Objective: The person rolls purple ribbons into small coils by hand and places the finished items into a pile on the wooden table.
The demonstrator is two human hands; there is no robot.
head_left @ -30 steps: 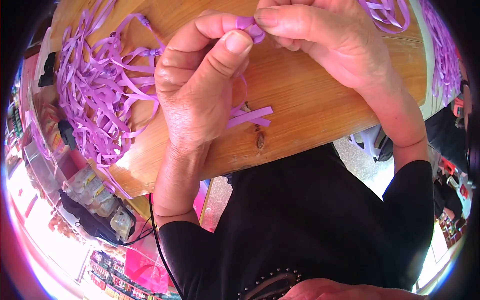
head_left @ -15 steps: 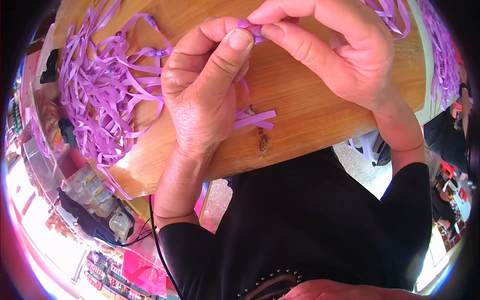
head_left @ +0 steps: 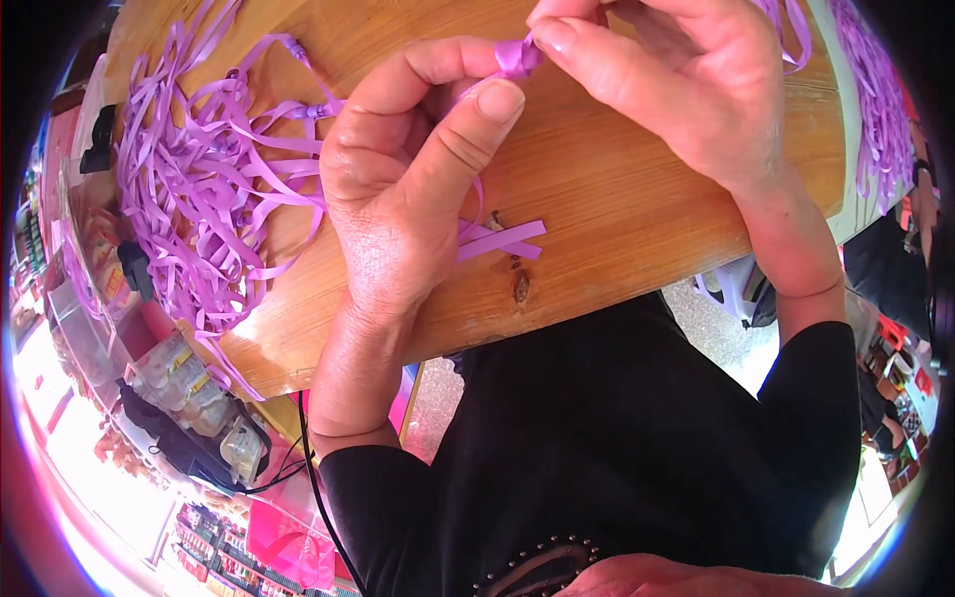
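Observation:
Above the wooden table (head_left: 617,219), a purple ribbon (head_left: 517,58) with a folded knot or loop is stretched between my fingertips. My left hand (head_left: 403,199) holds it at the knot, with the index fingertip against it and the thumb slightly lower. To the right, my right hand (head_left: 686,95) pinches the ribbon's upper part between thumb and forefinger, close to the picture's top edge. Below my left palm hang loose ribbon tails (head_left: 502,241), crossing over the tabletop. Part of the ribbon is hidden behind my left hand.
A tangled heap of purple ribbons (head_left: 199,179), some knotted, covers the table's left side. More purple ribbons (head_left: 875,109) hang in a bundle at the far right edge. Clear-wrapped goods (head_left: 179,373) and a black cable (head_left: 310,468) lie beyond the table's lower left.
Both hands have shifted a little. My right hand has risen to the right, and my left thumb has moved off the knot, which now shows more fully.

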